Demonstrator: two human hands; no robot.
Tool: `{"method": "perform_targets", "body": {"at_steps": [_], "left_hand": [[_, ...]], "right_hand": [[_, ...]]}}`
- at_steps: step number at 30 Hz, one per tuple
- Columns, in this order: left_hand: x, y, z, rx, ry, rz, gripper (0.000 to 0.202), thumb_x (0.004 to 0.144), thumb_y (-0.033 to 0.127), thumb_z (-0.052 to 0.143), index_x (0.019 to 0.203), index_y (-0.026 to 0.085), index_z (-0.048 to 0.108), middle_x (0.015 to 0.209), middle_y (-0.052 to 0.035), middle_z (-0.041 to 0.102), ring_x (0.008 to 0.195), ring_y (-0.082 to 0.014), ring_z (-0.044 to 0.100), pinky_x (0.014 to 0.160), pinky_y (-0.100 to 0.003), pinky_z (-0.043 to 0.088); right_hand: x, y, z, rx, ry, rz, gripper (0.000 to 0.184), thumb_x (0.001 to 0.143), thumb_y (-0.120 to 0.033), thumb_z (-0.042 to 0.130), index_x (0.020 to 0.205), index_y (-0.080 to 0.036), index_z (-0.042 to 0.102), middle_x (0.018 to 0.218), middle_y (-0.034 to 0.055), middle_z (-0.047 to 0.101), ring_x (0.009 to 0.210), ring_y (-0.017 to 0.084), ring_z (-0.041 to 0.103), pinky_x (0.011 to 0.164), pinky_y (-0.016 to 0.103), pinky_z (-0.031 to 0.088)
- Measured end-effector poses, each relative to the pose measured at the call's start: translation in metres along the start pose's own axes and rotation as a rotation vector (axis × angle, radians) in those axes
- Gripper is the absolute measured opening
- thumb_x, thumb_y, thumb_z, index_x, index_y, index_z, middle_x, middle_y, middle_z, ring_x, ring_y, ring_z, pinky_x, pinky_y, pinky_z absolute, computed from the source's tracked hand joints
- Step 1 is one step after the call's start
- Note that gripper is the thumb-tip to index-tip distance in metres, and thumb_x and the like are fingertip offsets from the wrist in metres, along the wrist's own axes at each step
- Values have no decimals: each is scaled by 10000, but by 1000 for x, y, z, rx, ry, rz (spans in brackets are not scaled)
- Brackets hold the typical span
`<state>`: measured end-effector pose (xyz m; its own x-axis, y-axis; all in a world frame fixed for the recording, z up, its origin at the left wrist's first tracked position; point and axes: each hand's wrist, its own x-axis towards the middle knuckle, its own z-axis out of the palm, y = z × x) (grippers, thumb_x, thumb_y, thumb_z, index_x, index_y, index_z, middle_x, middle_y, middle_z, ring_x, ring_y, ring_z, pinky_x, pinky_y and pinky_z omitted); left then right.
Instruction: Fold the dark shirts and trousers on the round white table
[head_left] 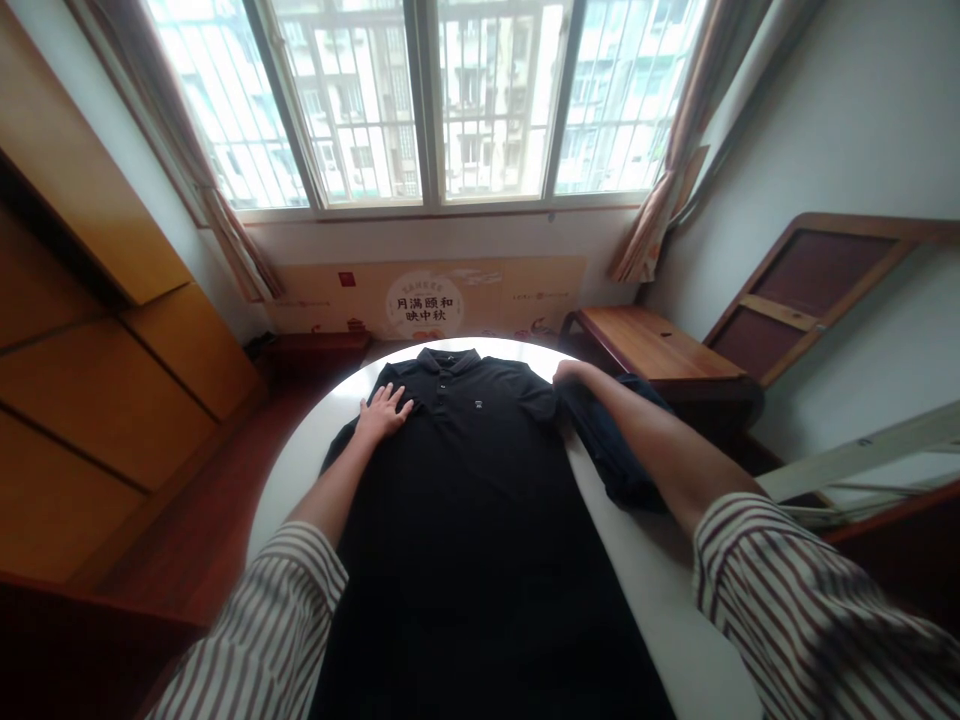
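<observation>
A black polo shirt [472, 520] lies front up and spread over a round white table [292, 470], its collar toward the window. My left hand [385, 411] rests flat on the shirt near the sleeve on the left, fingers spread. At the outer edge of the sleeve on the right, my right hand [571, 373] is closed, its fingers curled at the cloth; the fingertips are partly hidden. Beneath my right forearm lies a folded dark blue garment [611, 455], beside the shirt.
Beyond the table stand a wooden bench-like table [645, 340] and a long printed box [525, 295] under the window. A wooden folding chair [806, 285] leans at the right wall. Yellow cabinets [112, 390] line the left side.
</observation>
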<state>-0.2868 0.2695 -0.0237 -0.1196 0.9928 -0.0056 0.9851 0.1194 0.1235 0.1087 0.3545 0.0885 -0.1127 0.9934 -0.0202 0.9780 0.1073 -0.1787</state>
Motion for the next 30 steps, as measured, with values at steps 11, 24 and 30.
{"method": "perform_targets", "body": {"at_steps": [11,24,30], "left_hand": [[-5,4,-6,-1,-1,-2,702,961,637,208,1563,283,272,1642,-52,172,1508,-293,165,1178,-598,174],[-7,5,-6,-12,16,4,694,965,636,220,1559,282,285,1642,-45,171,1504,-309,176,1170,-616,186],[-6,4,-4,-14,13,0,690,968,631,235,1559,278,284,1642,-54,173,1505,-310,170,1169,-620,178]], "right_hand": [[18,-31,-2,436,-213,-225,363,848,-354,722,1099,-96,677,809,108,718,697,165,687,646,247,579],[75,-30,52,90,-97,-127,298,933,-323,627,1175,-149,638,1231,115,644,989,209,657,815,357,564],[71,-38,63,-1,30,-177,290,931,-212,561,1182,-107,662,1302,202,588,1213,318,553,990,429,458]]}}
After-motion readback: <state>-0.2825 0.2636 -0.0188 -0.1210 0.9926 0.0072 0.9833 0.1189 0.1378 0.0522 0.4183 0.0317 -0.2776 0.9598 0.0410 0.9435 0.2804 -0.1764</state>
